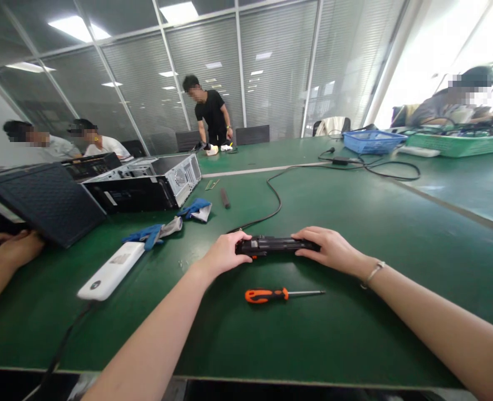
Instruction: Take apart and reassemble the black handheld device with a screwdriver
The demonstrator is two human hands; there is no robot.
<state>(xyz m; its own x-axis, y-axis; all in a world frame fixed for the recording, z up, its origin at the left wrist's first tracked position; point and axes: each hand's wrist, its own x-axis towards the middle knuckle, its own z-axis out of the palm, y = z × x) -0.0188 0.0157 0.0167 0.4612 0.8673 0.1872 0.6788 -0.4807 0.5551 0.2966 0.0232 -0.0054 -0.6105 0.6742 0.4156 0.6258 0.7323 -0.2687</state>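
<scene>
A long black device (275, 245) lies crosswise in front of me, low over or on the green table; I cannot tell what kind it is. My left hand (226, 253) grips its left end, thumb at the near side, where a small orange spot shows underneath. Around its right end my right hand (328, 248) is closed, with a bracelet on the wrist. A black cord (267, 217) runs from behind the device's left end towards the back. Nearer to me lies a screwdriver (271, 295) with an orange and black handle, its shaft pointing right.
A white power bank-like box (115, 270), blue-grey gloves (157, 231) and an open computer case (146, 184) stand left on the table (375, 334). A co-worker's hands (10, 250) touch a dark panel (48, 203). Blue (371, 142) and green baskets (463, 143) stand back right.
</scene>
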